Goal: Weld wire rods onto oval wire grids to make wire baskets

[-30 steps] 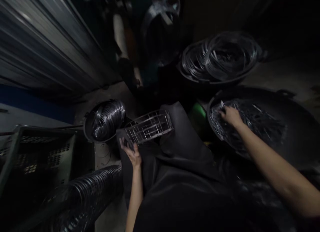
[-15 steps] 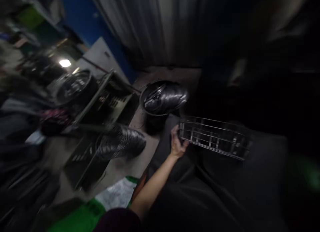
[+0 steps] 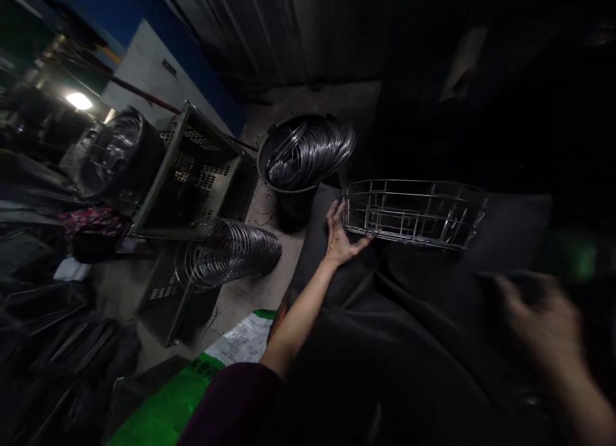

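A long basket of bright metal wire point(image 3: 409, 235) lies across the black cloth point(image 3: 414, 356) in front of me. My left hand point(image 3: 339, 239) grips its left end, thumb along the lower edge and fingers up the side. To the right and nearer, my right hand point(image 3: 548, 317) is apart from the basket and blurred by motion. Its fingers curl about something dark, whose kind the blur and poor light hide.
A bucket of coiled wire point(image 3: 308, 154) stands beyond my left hand. Further left are a stack of wire rings point(image 3: 231, 253), a green plastic crate point(image 3: 158, 202) and another round container point(image 3: 120, 154). A green and white sack point(image 3: 235, 340) lies by my left arm.
My right hand has come into view at the right. The basket and my left hand sit higher in the picture, and the camera's view has shifted and sharpened. My left hand keeps its hold.
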### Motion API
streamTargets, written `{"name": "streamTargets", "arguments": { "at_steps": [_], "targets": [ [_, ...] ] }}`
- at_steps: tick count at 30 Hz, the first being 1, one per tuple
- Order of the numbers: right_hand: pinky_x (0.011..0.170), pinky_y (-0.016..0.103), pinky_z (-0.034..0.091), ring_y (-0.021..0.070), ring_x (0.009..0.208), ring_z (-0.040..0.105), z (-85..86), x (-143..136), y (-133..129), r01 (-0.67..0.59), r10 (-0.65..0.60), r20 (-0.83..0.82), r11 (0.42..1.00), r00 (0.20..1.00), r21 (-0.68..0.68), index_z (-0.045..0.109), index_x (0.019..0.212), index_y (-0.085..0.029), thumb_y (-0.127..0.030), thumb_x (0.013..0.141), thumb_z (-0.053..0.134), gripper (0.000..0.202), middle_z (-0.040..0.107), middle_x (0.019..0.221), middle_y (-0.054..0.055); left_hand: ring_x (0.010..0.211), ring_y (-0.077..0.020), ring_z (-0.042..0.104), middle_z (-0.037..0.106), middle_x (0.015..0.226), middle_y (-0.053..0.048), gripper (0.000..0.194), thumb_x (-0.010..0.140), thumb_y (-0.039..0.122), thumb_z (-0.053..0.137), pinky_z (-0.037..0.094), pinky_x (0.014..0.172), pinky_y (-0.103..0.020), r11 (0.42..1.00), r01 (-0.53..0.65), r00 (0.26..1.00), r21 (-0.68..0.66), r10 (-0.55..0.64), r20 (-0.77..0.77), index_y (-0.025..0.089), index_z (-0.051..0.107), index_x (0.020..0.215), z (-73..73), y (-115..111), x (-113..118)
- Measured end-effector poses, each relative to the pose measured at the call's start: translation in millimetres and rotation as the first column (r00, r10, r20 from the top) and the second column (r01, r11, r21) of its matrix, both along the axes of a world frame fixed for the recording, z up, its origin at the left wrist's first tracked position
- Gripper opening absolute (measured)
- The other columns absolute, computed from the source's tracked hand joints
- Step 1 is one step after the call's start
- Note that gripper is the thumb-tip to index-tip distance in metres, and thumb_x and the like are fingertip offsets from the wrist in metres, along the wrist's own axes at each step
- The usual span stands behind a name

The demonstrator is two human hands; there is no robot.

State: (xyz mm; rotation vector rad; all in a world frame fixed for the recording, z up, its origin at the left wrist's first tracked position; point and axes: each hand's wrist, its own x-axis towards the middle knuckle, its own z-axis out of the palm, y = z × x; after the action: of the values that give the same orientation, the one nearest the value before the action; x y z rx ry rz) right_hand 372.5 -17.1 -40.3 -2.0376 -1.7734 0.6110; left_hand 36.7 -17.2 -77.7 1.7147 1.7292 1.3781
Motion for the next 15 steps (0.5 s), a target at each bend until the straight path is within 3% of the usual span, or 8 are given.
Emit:
{"name": "streamTargets", "arguments": {
  "at_steps": [2,5,8,10,12,15],
  "targets": [
    [0.071,0.045,0.054,0.0309,0.078,0.063,15.9,-21,-5,0.135,-0.151,-0.161,0.985,0.975,-0.105,0.051,0.081,-0.023,-0.078,0.055,0.044,0.062,0.062,0.083,0.015,0.145,-0.0321,0.018,0.016,0.151,-0.018,0.097,0.077,0.071,0.063,0.026,0.119,-0.051,1.000,0.011,1.000,-0.016,-0.012,-0.022,0.023,0.018,0.147,11.1,1,-7],
    [0.076,0.039,0.052,0.0278,0.084,0.060,62.3,-50,3,0.265,-0.395,-0.337,0.890,0.855,-0.370,0.059,0.079,-0.020,-0.060,0.026,0.065,0.067,0.063,0.086,0.011,0.147,-0.0330,0.013,0.009,0.153,-0.017,0.099,0.075,0.076,0.061,0.023,0.119,-0.051,0.986,0.151,0.971,-0.069,-0.161,-0.175,0.023,0.021,0.148,46.4,10,-25],
    [0.057,0.024,0.045,0.0173,0.074,0.055,115.1,-69,11,0.315,-0.528,-0.428,0.822,0.734,-0.473,0.063,0.078,-0.020,-0.044,0.019,0.073,0.065,0.063,0.084,0.006,0.148,-0.0359,0.008,0.004,0.157,-0.014,0.098,0.074,0.073,0.065,0.017,0.120,-0.055,0.917,0.355,0.830,-0.184,-0.399,-0.390,0.025,0.025,0.149,89.4,28,-33],
    [0.052,0.019,0.041,0.0151,0.072,0.054,135.8,-76,13,0.274,-0.530,-0.442,0.808,0.724,-0.521,0.064,0.069,-0.017,-0.041,0.015,0.075,0.061,0.063,0.080,0.007,0.148,-0.0381,0.007,0.004,0.159,-0.012,0.097,0.073,0.064,0.070,0.011,0.118,-0.061,0.871,0.406,0.721,-0.278,-0.492,-0.488,0.028,0.025,0.151,109.9,40,-28],
    [0.052,0.018,0.041,0.0154,0.071,0.055,138.4,-78,12,0.157,-0.474,-0.484,0.814,0.735,-0.559,0.067,0.067,-0.015,-0.045,0.013,0.080,0.063,0.063,0.077,0.009,0.147,-0.0395,0.005,0.005,0.159,-0.010,0.094,0.073,0.056,0.074,0.007,0.116,-0.064,0.854,0.393,0.660,-0.341,-0.520,-0.542,0.031,0.027,0.151,119.2,47,-16],
    [0.054,0.017,0.044,0.0136,0.068,0.055,116.5,-73,9,-0.004,-0.390,-0.592,0.833,0.705,-0.554,0.068,0.074,-0.015,-0.057,0.024,0.087,0.068,0.062,0.076,0.007,0.147,-0.0410,0.003,0.008,0.159,-0.010,0.088,0.070,0.048,0.078,0.003,0.116,-0.066,0.863,0.332,0.642,-0.381,-0.502,-0.579,0.030,0.037,0.146,116.0,55,3]
  ]
}}
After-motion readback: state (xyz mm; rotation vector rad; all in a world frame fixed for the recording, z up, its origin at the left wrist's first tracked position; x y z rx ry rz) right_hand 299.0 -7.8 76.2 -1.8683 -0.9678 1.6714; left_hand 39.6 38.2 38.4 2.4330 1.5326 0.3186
